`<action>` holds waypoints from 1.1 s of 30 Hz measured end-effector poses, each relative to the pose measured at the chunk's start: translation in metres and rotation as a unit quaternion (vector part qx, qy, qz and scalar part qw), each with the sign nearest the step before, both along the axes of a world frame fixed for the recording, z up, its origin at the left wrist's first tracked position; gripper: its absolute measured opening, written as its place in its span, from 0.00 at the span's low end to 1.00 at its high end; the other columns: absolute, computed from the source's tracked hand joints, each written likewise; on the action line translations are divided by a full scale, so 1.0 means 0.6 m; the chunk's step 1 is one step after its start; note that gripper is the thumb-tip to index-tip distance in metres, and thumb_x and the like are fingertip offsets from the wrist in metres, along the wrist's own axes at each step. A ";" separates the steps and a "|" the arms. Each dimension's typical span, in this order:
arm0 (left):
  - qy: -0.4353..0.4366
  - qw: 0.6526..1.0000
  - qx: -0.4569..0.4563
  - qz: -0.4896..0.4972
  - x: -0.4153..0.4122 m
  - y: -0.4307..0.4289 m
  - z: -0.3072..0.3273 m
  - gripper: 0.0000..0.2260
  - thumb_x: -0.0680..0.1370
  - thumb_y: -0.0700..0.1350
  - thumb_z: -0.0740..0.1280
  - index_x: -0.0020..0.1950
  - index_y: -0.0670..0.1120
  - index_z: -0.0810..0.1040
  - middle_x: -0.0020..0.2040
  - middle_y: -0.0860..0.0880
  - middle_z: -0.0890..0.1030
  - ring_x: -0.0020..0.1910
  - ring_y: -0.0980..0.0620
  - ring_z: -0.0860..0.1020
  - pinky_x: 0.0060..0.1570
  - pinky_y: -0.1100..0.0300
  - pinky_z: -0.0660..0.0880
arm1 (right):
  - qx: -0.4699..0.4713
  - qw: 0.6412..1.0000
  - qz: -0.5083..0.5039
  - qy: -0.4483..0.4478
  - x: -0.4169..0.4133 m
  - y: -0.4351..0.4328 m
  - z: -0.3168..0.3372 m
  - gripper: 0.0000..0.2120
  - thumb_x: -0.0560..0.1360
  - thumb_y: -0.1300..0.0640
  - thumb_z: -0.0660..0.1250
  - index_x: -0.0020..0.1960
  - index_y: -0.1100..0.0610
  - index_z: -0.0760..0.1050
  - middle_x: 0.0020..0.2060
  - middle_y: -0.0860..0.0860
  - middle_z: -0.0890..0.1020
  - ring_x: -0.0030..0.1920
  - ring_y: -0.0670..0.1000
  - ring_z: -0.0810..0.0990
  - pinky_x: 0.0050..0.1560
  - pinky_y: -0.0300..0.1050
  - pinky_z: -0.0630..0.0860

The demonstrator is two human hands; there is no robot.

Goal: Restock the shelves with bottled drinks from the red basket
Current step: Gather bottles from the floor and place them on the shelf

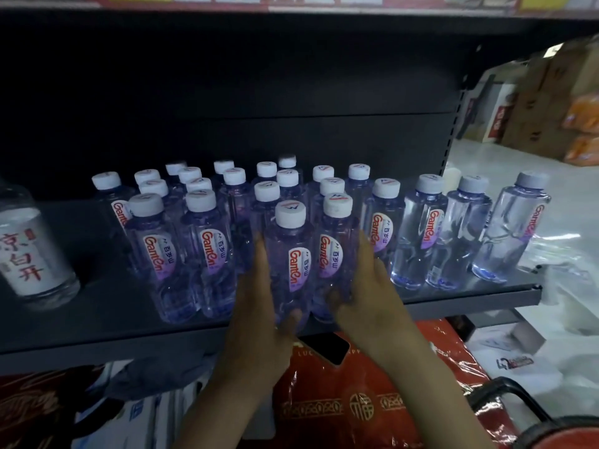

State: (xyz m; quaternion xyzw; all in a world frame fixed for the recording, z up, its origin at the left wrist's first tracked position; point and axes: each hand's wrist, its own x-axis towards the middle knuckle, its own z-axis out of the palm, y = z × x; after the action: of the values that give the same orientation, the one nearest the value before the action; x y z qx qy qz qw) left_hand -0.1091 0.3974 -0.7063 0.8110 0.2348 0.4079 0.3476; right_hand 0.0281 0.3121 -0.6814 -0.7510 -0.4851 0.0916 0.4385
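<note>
Two clear water bottles with white caps and red-lettered labels stand side by side at the front edge of the dark shelf (97, 319). My left hand (262, 312) wraps the left bottle (291, 254) from its left side. My right hand (369, 296) wraps the right bottle (334, 247) from its right side. Both bottles are upright and touching each other. Behind and beside them stand several rows of the same bottles (207, 228). The red basket's rim and black handle (505, 393) show at the bottom right corner.
A larger bottle with a white label (29, 251) stands at the shelf's left end. Red gift packages (356, 400) fill the shelf below. Cardboard boxes and orange packs (551, 102) are stacked on the floor at the right. Another shelf overhangs above.
</note>
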 end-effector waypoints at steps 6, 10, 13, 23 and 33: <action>-0.004 1.000 -0.012 0.022 0.005 0.011 -0.010 0.48 0.78 0.37 0.69 0.75 0.72 0.40 0.79 0.58 0.57 0.77 0.55 0.60 0.66 0.60 0.69 | 0.045 0.998 -0.037 -0.029 0.003 0.013 -0.021 0.38 0.75 0.62 0.70 0.76 0.44 0.53 0.68 0.49 0.71 0.64 0.50 0.75 0.60 0.44 0.75; -0.008 0.998 -0.024 0.049 0.022 0.020 -0.011 0.48 0.78 0.39 0.69 0.72 0.76 0.38 0.79 0.58 0.56 0.77 0.54 0.59 0.66 0.58 0.68 | 0.070 0.996 -0.048 -0.031 0.015 0.026 -0.030 0.36 0.76 0.62 0.70 0.74 0.43 0.54 0.69 0.47 0.71 0.60 0.43 0.75 0.54 0.29 0.72; -0.004 0.997 -0.022 0.071 0.033 0.026 -0.009 0.46 0.78 0.43 0.68 0.71 0.76 0.35 0.79 0.57 0.55 0.77 0.54 0.61 0.69 0.51 0.68 | 0.076 0.996 -0.046 -0.017 0.019 0.033 -0.028 0.35 0.77 0.61 0.70 0.75 0.43 0.55 0.70 0.46 0.70 0.55 0.35 0.70 0.46 0.16 0.65; 0.016 0.994 -0.035 0.102 0.042 0.030 -0.007 0.49 0.78 0.39 0.69 0.71 0.77 0.37 0.80 0.56 0.56 0.76 0.50 0.62 0.69 0.42 0.69 | 0.076 0.995 -0.057 -0.029 0.017 0.038 -0.034 0.35 0.77 0.61 0.69 0.76 0.43 0.54 0.71 0.47 0.68 0.63 0.39 0.72 0.50 0.18 0.65; 0.092 0.993 -0.052 0.058 -0.003 0.000 -0.013 0.38 0.82 0.45 0.63 0.78 0.64 0.38 0.80 0.54 0.58 0.66 0.58 0.71 0.60 0.63 0.69 | -0.049 0.996 -0.073 -0.003 -0.025 0.010 -0.011 0.43 0.79 0.58 0.66 0.81 0.53 0.39 0.78 0.56 0.62 0.73 0.57 0.68 0.67 0.51 0.69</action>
State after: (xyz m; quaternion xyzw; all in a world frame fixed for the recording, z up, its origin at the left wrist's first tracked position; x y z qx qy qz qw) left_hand -0.1111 0.3976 -0.7140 0.8110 0.3331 0.3384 0.3418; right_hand 0.0131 0.3183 -0.6878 -0.8052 -0.4251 0.0811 0.4054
